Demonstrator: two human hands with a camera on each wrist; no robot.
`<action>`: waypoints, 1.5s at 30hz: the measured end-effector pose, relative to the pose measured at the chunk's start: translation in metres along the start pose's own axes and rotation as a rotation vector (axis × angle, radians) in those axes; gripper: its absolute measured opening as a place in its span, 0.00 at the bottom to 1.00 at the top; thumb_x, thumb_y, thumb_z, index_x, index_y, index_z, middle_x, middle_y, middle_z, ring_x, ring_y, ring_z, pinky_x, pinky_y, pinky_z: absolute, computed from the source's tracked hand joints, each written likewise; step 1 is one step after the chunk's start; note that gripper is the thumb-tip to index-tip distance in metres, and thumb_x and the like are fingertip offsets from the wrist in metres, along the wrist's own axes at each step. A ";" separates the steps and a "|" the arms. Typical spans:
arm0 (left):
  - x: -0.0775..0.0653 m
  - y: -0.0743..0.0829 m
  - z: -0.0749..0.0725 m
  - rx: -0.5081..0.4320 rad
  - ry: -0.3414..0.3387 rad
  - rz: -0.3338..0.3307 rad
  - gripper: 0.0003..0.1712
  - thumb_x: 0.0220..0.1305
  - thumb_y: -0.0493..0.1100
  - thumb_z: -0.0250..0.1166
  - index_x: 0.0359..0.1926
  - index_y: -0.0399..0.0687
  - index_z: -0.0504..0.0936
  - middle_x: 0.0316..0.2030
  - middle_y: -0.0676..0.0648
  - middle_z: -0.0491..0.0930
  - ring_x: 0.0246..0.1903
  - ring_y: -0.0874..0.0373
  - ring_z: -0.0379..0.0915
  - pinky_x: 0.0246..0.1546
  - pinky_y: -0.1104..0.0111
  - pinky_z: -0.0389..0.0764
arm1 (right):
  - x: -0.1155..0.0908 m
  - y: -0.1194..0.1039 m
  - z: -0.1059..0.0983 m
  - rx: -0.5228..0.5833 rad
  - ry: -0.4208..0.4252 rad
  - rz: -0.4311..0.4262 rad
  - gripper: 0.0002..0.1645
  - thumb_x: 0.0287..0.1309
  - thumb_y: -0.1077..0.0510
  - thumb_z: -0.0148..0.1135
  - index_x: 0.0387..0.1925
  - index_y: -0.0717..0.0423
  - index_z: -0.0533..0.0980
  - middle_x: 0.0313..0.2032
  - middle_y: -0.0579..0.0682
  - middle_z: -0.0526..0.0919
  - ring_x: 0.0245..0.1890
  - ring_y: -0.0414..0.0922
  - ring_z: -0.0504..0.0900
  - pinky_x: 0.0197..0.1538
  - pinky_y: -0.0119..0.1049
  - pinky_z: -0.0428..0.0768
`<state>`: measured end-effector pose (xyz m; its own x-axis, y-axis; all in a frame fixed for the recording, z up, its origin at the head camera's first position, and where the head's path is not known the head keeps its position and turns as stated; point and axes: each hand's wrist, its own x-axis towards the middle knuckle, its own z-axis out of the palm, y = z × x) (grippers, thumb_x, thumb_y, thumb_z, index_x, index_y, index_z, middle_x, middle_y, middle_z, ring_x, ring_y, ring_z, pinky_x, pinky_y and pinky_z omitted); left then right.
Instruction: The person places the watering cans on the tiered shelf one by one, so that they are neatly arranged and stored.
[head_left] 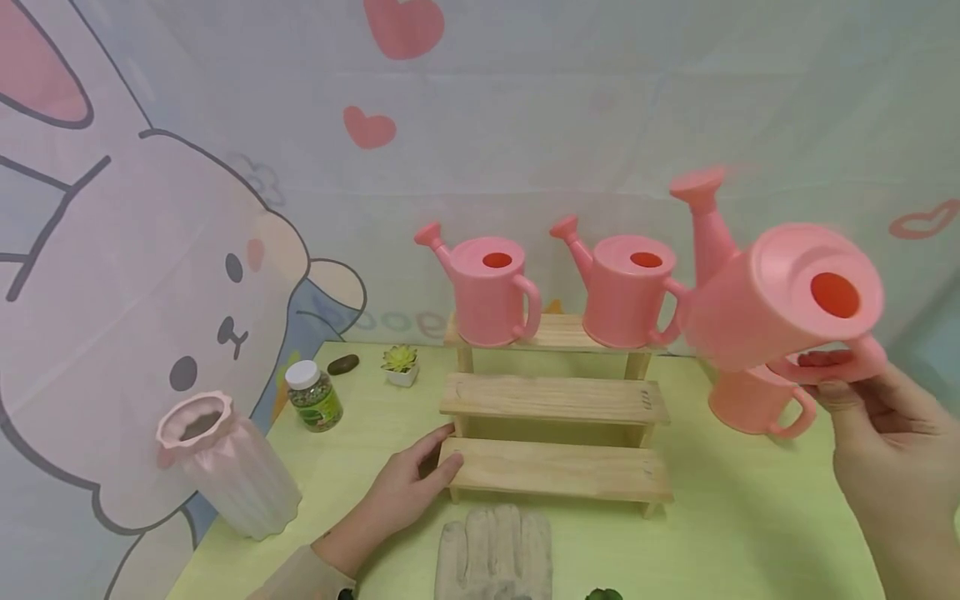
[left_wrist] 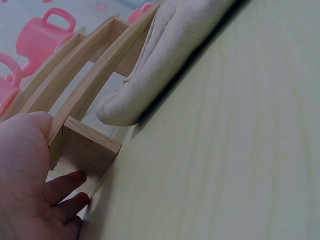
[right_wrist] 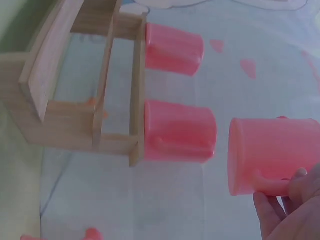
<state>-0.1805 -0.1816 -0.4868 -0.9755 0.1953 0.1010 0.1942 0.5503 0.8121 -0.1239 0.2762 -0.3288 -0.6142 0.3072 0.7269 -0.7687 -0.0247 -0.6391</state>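
Observation:
My right hand (head_left: 892,433) grips a pink watering can (head_left: 787,292) by its handle. The can is up in the air at the right, its spout raised toward the back left. Another watering can (head_left: 750,400) stands on the table below, partly hidden by the lifted one. Two more, a left watering can (head_left: 489,292) and a right watering can (head_left: 628,292), stand on the top tier of a three-step wooden stand (head_left: 555,467). At the left end of its lowest step, my left hand (head_left: 408,479) holds the stand, thumb on the board and fingers around the side (left_wrist: 75,150).
A knitted glove (head_left: 493,554) lies in front of the stand. To the left are a pale pink ribbed vase (head_left: 247,492), a white-lidded jar (head_left: 317,404), a dark stone (head_left: 343,364) and a small potted succulent (head_left: 401,367). A printed cloth (head_left: 600,108) hangs behind.

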 end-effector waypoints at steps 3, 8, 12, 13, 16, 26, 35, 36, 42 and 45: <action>0.000 0.000 0.000 -0.007 -0.002 -0.006 0.35 0.70 0.68 0.59 0.73 0.67 0.70 0.71 0.49 0.73 0.71 0.55 0.70 0.71 0.55 0.72 | -0.008 -0.002 0.021 -0.119 -0.005 0.006 0.17 0.55 0.83 0.61 0.48 0.86 0.77 0.35 0.51 0.92 0.35 0.40 0.90 0.38 0.22 0.85; 0.001 0.000 -0.001 -0.008 0.002 0.001 0.34 0.70 0.68 0.60 0.73 0.66 0.70 0.70 0.49 0.73 0.70 0.56 0.70 0.71 0.55 0.73 | -0.017 0.005 0.050 -0.280 -0.085 0.099 0.18 0.57 0.80 0.62 0.50 0.76 0.81 0.37 0.41 0.92 0.35 0.34 0.90 0.40 0.21 0.85; 0.001 0.001 -0.001 -0.003 -0.005 0.008 0.34 0.71 0.67 0.60 0.73 0.65 0.70 0.71 0.49 0.72 0.71 0.55 0.70 0.71 0.55 0.72 | -0.021 0.019 0.065 -0.235 -0.211 0.024 0.24 0.55 0.83 0.60 0.54 0.74 0.80 0.40 0.42 0.92 0.50 0.33 0.88 0.41 0.19 0.84; 0.001 0.001 -0.001 0.002 -0.005 0.011 0.34 0.71 0.67 0.59 0.73 0.65 0.70 0.71 0.49 0.73 0.71 0.55 0.70 0.71 0.55 0.72 | -0.022 0.021 0.069 -0.224 -0.242 0.019 0.25 0.55 0.83 0.61 0.56 0.72 0.80 0.41 0.41 0.92 0.52 0.34 0.87 0.41 0.19 0.84; 0.000 0.001 -0.003 0.008 0.005 0.017 0.34 0.71 0.66 0.60 0.73 0.64 0.70 0.70 0.49 0.73 0.70 0.55 0.71 0.71 0.54 0.73 | -0.025 0.027 0.085 -0.333 -0.317 0.059 0.23 0.59 0.76 0.65 0.55 0.60 0.84 0.40 0.40 0.91 0.45 0.33 0.89 0.36 0.20 0.83; 0.001 -0.001 -0.002 0.013 0.011 0.022 0.32 0.71 0.66 0.60 0.72 0.68 0.71 0.69 0.49 0.74 0.70 0.55 0.71 0.70 0.54 0.74 | -0.040 0.057 0.137 -0.402 -0.550 0.174 0.16 0.61 0.66 0.70 0.50 0.49 0.86 0.39 0.47 0.92 0.41 0.33 0.89 0.41 0.28 0.88; 0.000 0.003 -0.003 0.056 0.027 0.035 0.31 0.70 0.66 0.61 0.71 0.70 0.73 0.64 0.53 0.80 0.66 0.57 0.74 0.67 0.52 0.76 | -0.042 0.070 0.159 -0.414 -0.625 0.318 0.16 0.63 0.60 0.70 0.53 0.47 0.86 0.40 0.42 0.92 0.43 0.35 0.89 0.46 0.30 0.88; 0.000 0.003 -0.003 0.055 0.029 0.032 0.31 0.70 0.66 0.61 0.70 0.70 0.73 0.66 0.52 0.78 0.68 0.55 0.73 0.68 0.51 0.75 | -0.041 0.071 0.161 -0.421 -0.624 0.335 0.16 0.64 0.59 0.70 0.53 0.45 0.86 0.41 0.42 0.92 0.43 0.35 0.89 0.46 0.29 0.87; 0.000 0.004 -0.003 0.045 0.019 0.016 0.31 0.70 0.67 0.60 0.71 0.72 0.72 0.68 0.51 0.76 0.70 0.55 0.71 0.70 0.52 0.74 | -0.038 0.077 0.164 -0.420 -0.621 0.418 0.17 0.65 0.56 0.69 0.54 0.40 0.85 0.42 0.41 0.91 0.46 0.37 0.89 0.48 0.29 0.87; 0.000 0.005 -0.003 0.044 0.018 0.012 0.32 0.70 0.68 0.61 0.71 0.72 0.72 0.69 0.51 0.75 0.70 0.54 0.70 0.70 0.51 0.73 | -0.038 0.080 0.165 -0.416 -0.629 0.427 0.17 0.65 0.56 0.70 0.54 0.40 0.85 0.42 0.41 0.91 0.46 0.39 0.89 0.49 0.29 0.87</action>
<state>-0.1798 -0.1810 -0.4808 -0.9747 0.1878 0.1211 0.2099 0.5833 0.7846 -0.1913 0.1057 -0.3660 -0.9147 -0.2350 0.3288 -0.3970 0.3699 -0.8400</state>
